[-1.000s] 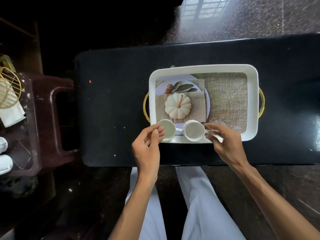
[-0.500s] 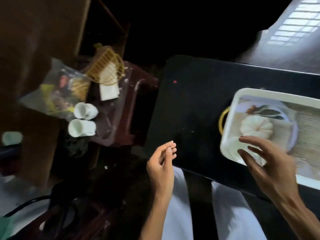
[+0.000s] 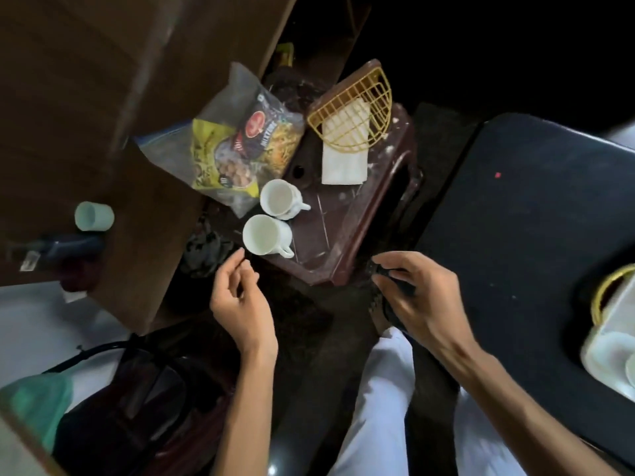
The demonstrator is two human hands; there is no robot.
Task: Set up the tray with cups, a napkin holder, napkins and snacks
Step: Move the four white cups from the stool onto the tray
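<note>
Two white cups stand on a dark red plastic stool [image 3: 374, 214]: the nearer cup [image 3: 265, 235] and the farther cup [image 3: 280, 198]. Behind them lie a clear bag of snack packets [image 3: 240, 146], a gold wire napkin holder [image 3: 354, 108] and white napkins [image 3: 344, 156] under it. My left hand [image 3: 238, 300] hovers just below the nearer cup, fingers curled apart, holding nothing. My right hand [image 3: 417, 297] hangs over the stool's near corner, fingers spread, empty. The white tray [image 3: 608, 338] with a gold handle shows at the right edge, on the black table [image 3: 522, 235].
A wooden cabinet [image 3: 86, 97] fills the upper left, with a pale green cup [image 3: 93, 216] on it. A dark bag [image 3: 137, 407] and a black cable lie on the floor at lower left. My white-trousered legs are below.
My view has swung left from the tray to the stool. Both hands left the cups in the tray and moved over to the stool, the left one now close to the nearer cup.
</note>
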